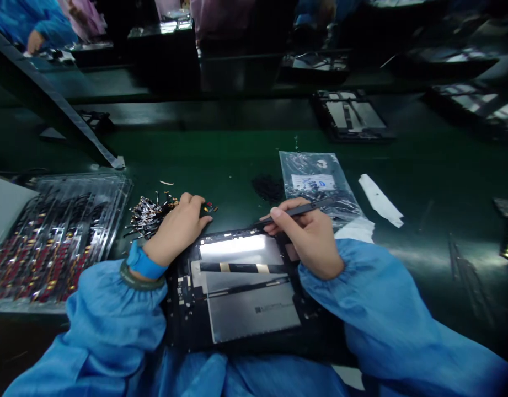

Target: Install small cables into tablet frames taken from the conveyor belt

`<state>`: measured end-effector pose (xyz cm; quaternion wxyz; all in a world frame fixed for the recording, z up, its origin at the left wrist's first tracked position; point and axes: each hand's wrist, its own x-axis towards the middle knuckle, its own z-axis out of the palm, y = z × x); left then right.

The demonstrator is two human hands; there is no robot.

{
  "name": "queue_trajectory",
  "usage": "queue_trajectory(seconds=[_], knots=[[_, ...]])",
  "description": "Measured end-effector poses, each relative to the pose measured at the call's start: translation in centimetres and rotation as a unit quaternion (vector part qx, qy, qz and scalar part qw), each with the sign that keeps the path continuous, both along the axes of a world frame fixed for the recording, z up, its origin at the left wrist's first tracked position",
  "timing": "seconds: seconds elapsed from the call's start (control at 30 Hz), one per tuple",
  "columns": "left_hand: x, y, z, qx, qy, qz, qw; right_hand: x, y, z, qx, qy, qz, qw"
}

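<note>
An opened tablet point(254, 311) lies in front of me, showing its silvery battery and dark circuit parts along the edges. My right hand point(309, 237) grips black tweezers point(301, 209), whose tips point left and down at the tablet's far edge. Beyond the tablet's far left corner is my left hand point(181, 223), thumb and index finger apart; its other fingers are bent and partly hidden. Beside it sits a pile of small metal-ended cable parts point(148, 215). A few tiny coloured pieces point(210, 207) lie just past its fingertips.
Left stands a clear plastic tray point(59, 242) with rows of small parts. A clear bag point(315, 176) with a label, a small black heap point(267, 188) and a white strip point(380, 199) lie beyond my right hand. Another opened tablet point(351, 116) is farther back; co-workers' sleeves show behind.
</note>
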<state>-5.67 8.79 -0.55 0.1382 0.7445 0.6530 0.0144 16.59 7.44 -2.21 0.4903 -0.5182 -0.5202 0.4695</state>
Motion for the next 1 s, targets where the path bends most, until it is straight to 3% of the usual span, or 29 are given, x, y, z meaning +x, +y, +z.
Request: queue_trajectory(seconds=[0.17,0.3,0.37,0.47,0.57,0.63,0.7,0.77,0.9,1.0], knots=[[1.4,1.8,-1.0,-0.022,0.007,-0.001,1.0,0.0,0.1,-0.3,0.0,0.014,-0.006,1.0],[1.0,2.5,-1.4,-0.024,-0.024,-0.028,0.999,0.1,0.0,-0.3,0.003,0.021,-0.015,1.0],[0.4,2.5,-0.7,-0.011,-0.036,-0.034,0.999,0.4,0.0,0.0,0.023,0.039,-0.013,0.999],[-0.3,1.2,1.9,0.065,-0.093,-0.026,0.993,0.9,0.2,1.0,0.05,0.103,0.013,0.993],[-0.1,-1.5,4.6,0.187,-0.222,-0.023,0.957,0.6,0.3,2.5,-0.069,0.128,0.105,0.984],[0.3,-3.5,5.1,0.266,-0.275,-0.062,0.922,-0.2,0.1,3.3,-0.192,0.126,0.201,0.952],[0.9,-5.4,4.5,0.326,-0.304,-0.134,0.885,-1.3,-0.2,3.8,-0.27,0.144,0.275,0.911],[1.2,-6.8,3.2,0.334,-0.318,-0.2,0.864,-2.4,-0.5,3.8,-0.298,0.171,0.294,0.892],[0.8,-8.6,1.0,0.267,-0.319,-0.262,0.871,-3.8,-1.0,3.3,-0.304,0.201,0.257,0.895],[0.1,-9.3,0.4,0.198,-0.339,-0.233,0.89,-4.2,-1.2,3.2,-0.265,0.185,0.21,0.923]])
